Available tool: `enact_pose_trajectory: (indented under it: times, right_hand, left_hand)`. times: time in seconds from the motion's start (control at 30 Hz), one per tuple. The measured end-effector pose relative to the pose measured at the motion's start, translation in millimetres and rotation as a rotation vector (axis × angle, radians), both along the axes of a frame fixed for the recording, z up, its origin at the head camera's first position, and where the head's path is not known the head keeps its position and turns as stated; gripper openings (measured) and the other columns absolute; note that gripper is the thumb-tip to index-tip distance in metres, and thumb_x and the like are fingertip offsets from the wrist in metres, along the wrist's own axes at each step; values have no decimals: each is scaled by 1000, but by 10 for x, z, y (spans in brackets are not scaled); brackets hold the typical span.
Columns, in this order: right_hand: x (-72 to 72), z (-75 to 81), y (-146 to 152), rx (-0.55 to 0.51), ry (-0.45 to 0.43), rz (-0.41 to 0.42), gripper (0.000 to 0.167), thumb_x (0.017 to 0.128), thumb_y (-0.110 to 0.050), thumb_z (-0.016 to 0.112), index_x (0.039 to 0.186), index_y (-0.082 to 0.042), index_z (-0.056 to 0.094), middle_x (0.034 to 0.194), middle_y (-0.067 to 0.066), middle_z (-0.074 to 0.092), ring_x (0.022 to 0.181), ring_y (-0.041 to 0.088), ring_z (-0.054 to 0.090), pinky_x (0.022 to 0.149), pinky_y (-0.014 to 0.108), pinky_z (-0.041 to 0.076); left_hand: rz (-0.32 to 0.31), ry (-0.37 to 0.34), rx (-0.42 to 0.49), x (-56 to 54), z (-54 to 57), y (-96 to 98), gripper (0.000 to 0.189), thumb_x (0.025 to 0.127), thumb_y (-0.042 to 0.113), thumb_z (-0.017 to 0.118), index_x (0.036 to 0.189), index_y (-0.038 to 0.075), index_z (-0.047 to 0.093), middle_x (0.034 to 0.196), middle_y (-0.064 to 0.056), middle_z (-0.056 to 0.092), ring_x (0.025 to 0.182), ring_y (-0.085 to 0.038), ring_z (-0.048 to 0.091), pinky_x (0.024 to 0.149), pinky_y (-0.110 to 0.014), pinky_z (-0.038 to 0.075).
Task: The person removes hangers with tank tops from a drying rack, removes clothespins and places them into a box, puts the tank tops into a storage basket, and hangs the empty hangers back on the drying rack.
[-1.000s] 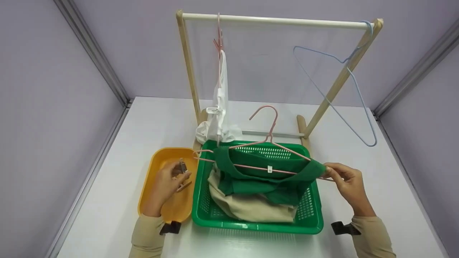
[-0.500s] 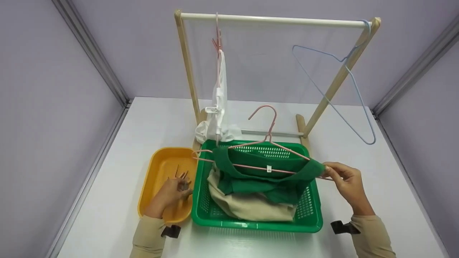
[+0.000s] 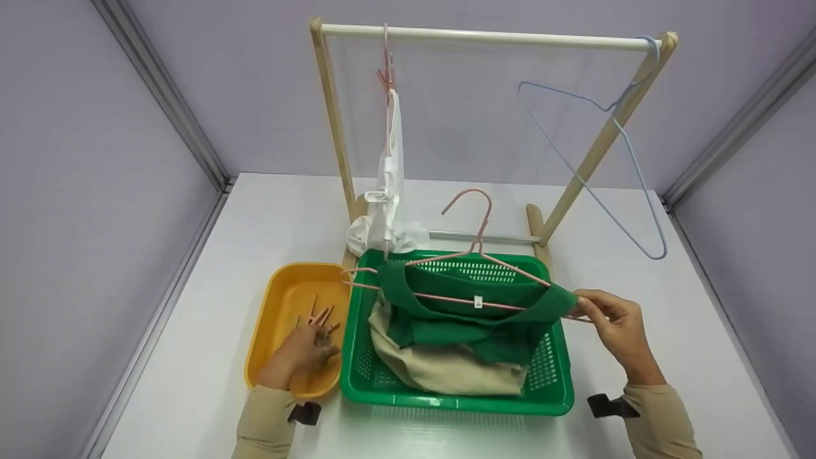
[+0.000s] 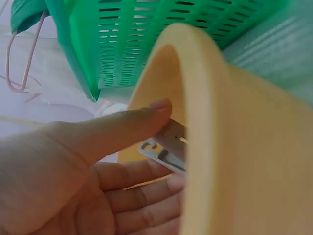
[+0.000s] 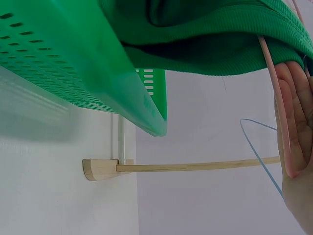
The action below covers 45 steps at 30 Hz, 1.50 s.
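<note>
A white worktop [image 3: 688, 357] stands between pale lilac walls [image 3: 83, 242] edged with metal profiles [image 3: 162, 95]; at its back, a rack [image 3: 484, 36] carries a white garment [image 3: 396, 140] and a bare blue hanger [image 3: 646, 191]. Between the hands is a green garment [image 3: 459, 331] on a pink hanger [image 3: 478, 243], the right hand [image 3: 615, 331] gripping its shoulder beside the hanger's end. The left hand [image 3: 299, 354] pinches a peg [image 4: 171, 139] inside the yellow tray [image 3: 287, 306], where other pegs [image 3: 322, 317] lie. Beneath the green garment, the green basket [image 3: 446, 402] holds beige cloth [image 3: 446, 376].

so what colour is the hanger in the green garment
The clothes hanger is pink, clearest in the head view.
</note>
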State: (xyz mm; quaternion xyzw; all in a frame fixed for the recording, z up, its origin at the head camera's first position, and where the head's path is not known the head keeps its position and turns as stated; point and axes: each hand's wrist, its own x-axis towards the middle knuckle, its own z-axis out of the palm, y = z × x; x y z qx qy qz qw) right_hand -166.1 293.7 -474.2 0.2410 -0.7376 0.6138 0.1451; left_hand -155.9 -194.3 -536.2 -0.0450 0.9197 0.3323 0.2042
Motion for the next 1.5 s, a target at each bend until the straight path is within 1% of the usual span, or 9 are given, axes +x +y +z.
enact_pose_trajectory:
  times: [0.2,0.53,0.7,0.83,0.93,1.07,1.3,1.37,1.5]
  right_hand:
    - [-10,-23,8,-36,1,24,21,89,20,47,100,16,65,89,-8,76,78,2,72,72,15,58]
    - [-11,-12,4,-32,-1,18,21,90,20,48,100,15,65,89,-9,76,77,1,72,72,14,58]
    - [0,0,4,33,-18,-19,17,90,18,48,100,19,63,89,-14,75,78,-1,72,72,14,58]
    - [6,6,2,63,-31,-32,16,90,17,49,100,21,62,90,-17,74,78,-3,71,72,14,58]
    - [4,-3,0,11,-17,7,18,90,19,48,100,19,62,90,-13,75,78,0,72,72,15,58]
    - [6,-8,5,-8,-16,29,18,91,18,47,100,19,63,90,-11,75,79,0,72,72,15,58]
    - [6,-13,-1,-41,-20,50,20,90,19,47,99,17,64,90,-8,76,78,3,73,72,16,59]
    - [7,-13,-6,-66,-14,67,22,89,21,46,100,16,65,91,-5,76,79,5,73,72,16,59]
    - [19,1,-9,-28,-17,54,22,90,20,47,100,14,65,92,-9,75,80,2,73,72,16,58]
  left_hand:
    - [30,-92,-50,27,-25,7,17,88,17,70,81,4,61,65,-3,46,60,-16,51,53,-21,39]
    - [123,-196,-102,24,-51,8,20,88,18,69,93,1,62,76,-8,55,67,-19,57,56,-21,46]
    - [113,-188,-105,32,-34,2,24,90,20,68,99,0,58,79,-9,54,71,-20,56,58,-22,44]
    - [97,-155,-107,29,-16,9,22,90,22,67,94,2,58,74,-8,51,67,-19,55,55,-21,42]
    - [98,-102,-112,25,11,19,22,90,23,67,95,3,58,76,-6,53,66,-17,55,55,-21,44]
    - [95,43,-119,9,57,28,27,92,23,66,106,1,61,84,-8,58,72,-17,54,63,-25,48]
    - [161,361,6,-23,175,69,26,94,17,62,111,-2,63,93,-14,67,78,-19,58,74,-33,57]
    - [167,456,53,-21,224,81,23,94,14,62,110,-2,64,95,-15,67,82,-22,61,77,-37,58]
    - [159,656,127,-26,321,118,20,94,9,60,109,-4,64,99,-18,67,91,-29,66,86,-44,58]
